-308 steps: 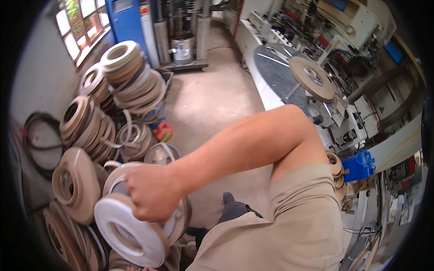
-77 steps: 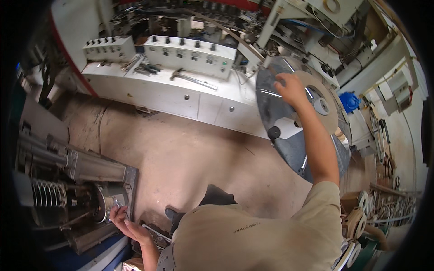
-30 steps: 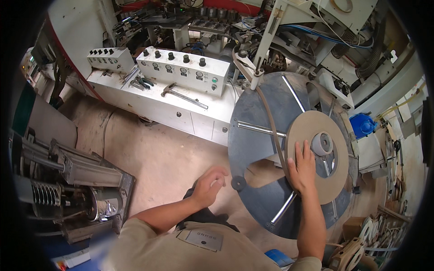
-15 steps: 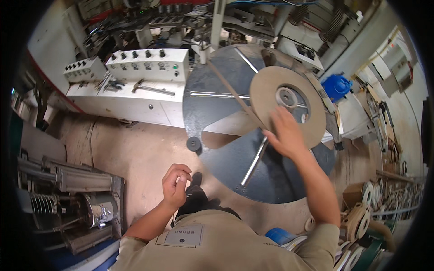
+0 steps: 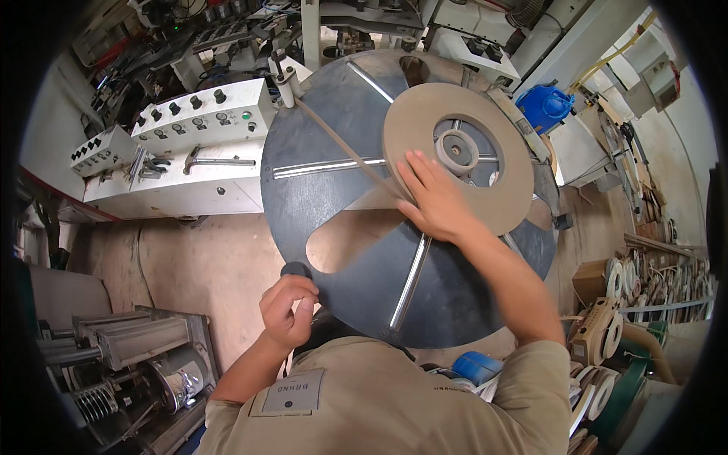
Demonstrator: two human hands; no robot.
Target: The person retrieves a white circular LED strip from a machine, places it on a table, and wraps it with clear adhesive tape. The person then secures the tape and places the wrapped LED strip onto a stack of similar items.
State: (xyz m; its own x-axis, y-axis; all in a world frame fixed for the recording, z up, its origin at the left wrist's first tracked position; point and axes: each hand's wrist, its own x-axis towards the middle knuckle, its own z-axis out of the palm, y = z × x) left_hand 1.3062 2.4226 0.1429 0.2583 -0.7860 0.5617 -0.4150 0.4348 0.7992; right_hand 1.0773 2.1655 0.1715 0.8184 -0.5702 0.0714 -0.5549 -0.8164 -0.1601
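A large roll of brown edge-banding strip lies flat on a big dark round turntable. My right hand rests on the roll's near left side, fingers stretched and thumb apart. From the roll a loose strip runs to a white upright roller at the turntable's far left. Inside the roll's opening sits a round hub. My left hand is by the turntable's near left edge, fingers curled in; whether anything is in them is hidden. Just beyond it shows a black round knob.
Left of the turntable, a white machine ledge bears a hammer, pliers and a control box with black knobs. A blue container stands at the far right. Several strip rolls crowd the near right. Machinery stands near left.
My view has shifted closer to the turntable, which appears farther left and larger. My right hand stays on the roll, with its fingers now flatter. My left hand stays curled, now nearer the knob.
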